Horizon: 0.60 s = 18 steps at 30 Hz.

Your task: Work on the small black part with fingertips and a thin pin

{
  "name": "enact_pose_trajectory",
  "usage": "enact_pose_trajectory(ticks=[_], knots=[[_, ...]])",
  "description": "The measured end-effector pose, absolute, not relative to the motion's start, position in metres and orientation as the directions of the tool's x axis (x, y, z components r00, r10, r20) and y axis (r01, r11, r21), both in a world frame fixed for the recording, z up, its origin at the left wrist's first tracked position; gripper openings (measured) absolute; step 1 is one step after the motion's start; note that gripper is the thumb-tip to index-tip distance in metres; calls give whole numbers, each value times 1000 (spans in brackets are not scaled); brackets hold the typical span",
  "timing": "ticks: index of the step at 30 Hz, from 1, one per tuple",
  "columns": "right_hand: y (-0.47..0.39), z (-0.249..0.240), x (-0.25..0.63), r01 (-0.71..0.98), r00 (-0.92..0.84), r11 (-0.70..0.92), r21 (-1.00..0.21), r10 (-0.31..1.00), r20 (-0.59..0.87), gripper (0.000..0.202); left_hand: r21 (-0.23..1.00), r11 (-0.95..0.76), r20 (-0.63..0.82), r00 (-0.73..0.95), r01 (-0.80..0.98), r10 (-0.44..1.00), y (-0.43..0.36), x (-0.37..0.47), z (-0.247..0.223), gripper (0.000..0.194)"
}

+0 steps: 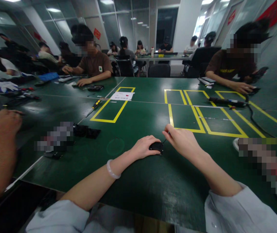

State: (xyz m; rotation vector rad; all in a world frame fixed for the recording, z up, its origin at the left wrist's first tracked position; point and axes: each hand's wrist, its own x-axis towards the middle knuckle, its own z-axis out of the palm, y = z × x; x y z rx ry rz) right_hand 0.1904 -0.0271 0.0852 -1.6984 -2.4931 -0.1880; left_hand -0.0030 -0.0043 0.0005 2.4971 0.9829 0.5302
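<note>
My left hand (143, 148), with a pale bracelet (113, 169) at the wrist, is closed round a small black box-like device (156, 147) on the green table (138, 194). My fingers cover part of it, so its exact kind is unclear. Just right of the device, my right hand (182, 139) is closed in a pinch. A thin dark rod or wire (164, 141) runs from those fingers to the device's edge; most of it is hidden.
Yellow tape outlines (189, 130) mark the table ahead, with a paper sheet (121, 96) and a yellow-black screwdriver (96, 104). Black parts (86, 131) lie to the left, near another person's arm (1, 152). A black tool with a cord (228, 102) lies front right. Co-workers sit opposite.
</note>
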Motion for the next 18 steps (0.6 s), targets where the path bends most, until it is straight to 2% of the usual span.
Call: enact_pose_trajectory(ticks=[3,10,15,18], knots=[[-26,83,191,937,-350,348,43,923,158,25,493,-664,192,675,561,713,-4,-3,0,41],[-28,84,191,925,-363,378,-45,911,196,21,484,-670,199,675,563,710,-5,-3,0,41],[-26,84,191,937,-345,348,11,924,164,25,472,-671,188,678,572,710,-5,-4,-1,41],[-26,83,192,932,-356,362,-2,919,167,23,472,-669,182,679,574,712,-4,-3,-2,40]])
